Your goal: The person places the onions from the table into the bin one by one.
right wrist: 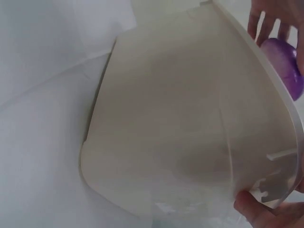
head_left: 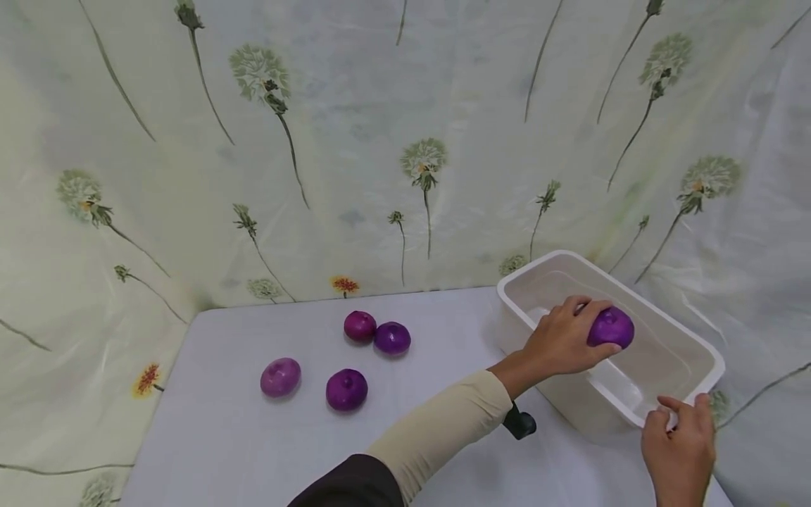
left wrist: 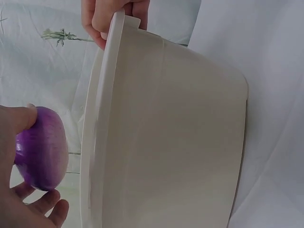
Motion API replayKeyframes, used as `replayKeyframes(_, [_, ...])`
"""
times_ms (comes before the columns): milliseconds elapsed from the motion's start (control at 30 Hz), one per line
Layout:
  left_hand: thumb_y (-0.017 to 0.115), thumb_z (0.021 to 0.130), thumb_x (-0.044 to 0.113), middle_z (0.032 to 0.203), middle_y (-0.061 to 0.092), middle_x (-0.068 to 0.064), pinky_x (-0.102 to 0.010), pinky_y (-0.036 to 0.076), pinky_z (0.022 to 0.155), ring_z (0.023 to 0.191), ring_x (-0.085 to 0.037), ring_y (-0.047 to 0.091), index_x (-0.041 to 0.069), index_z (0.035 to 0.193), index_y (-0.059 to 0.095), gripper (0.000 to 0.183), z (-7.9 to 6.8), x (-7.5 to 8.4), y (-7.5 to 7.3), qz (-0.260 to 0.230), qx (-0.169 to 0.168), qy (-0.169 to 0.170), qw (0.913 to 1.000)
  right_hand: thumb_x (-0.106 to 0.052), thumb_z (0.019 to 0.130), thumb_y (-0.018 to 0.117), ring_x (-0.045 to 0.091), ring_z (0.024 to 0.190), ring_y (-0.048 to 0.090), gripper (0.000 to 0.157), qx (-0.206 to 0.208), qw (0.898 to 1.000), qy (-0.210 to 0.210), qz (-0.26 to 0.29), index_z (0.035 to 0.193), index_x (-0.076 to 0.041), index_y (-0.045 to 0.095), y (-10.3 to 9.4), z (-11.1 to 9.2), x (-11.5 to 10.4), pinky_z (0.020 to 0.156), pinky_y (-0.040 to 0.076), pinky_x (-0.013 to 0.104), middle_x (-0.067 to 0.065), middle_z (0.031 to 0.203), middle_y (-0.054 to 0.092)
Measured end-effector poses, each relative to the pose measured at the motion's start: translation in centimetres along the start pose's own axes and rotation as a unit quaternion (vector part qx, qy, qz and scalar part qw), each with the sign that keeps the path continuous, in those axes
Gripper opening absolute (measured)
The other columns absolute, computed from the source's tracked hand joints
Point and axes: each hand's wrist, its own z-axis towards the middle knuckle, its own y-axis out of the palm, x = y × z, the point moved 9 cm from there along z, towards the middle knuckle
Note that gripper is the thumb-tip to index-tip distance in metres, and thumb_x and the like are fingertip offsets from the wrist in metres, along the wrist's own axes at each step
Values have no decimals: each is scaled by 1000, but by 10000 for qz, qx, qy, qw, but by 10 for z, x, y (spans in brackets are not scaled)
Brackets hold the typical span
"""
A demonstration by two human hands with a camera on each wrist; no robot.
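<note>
Over the white tub (head_left: 665, 352), left hand (head_left: 564, 343) has fingers clamped on one purple onion (head_left: 614, 328), right hand (head_left: 681, 445) pinches its rim (left wrist: 97, 142); looks early: four more onions (head_left: 346, 390) still on desk (head_left: 222, 443), none seen inside.

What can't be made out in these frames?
Head: part of the inside of the bin, behind the left hand and held onion.
Head: rest of the black object, behind the sleeve.
Left wrist: bin's inside, blocked by its wall.
Right wrist: part of the right hand, cut off by frame edges.
</note>
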Motion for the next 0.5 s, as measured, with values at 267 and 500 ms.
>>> replayKeyframes(267, [58,89,68,169,-3,1,-40,30,121,154,-19,18,38,160,5,93,-5,-9,2,-445,-241,-132,9986,-19,100,33,33,156,8,47,-149,9997,143,-150,130,11,52,5,0,-1,125,11,53,17,167,9])
replayKeyframes(500, [54,90,69,169,2,0,-39,28,121,155,-17,15,38,160,8,89,-12,-14,-1,-365,-293,-103,9989,-19,99,33,34,156,8,48,-163,9995,225,-178,132,10,52,5,0,0,125,11,53,16,168,8])
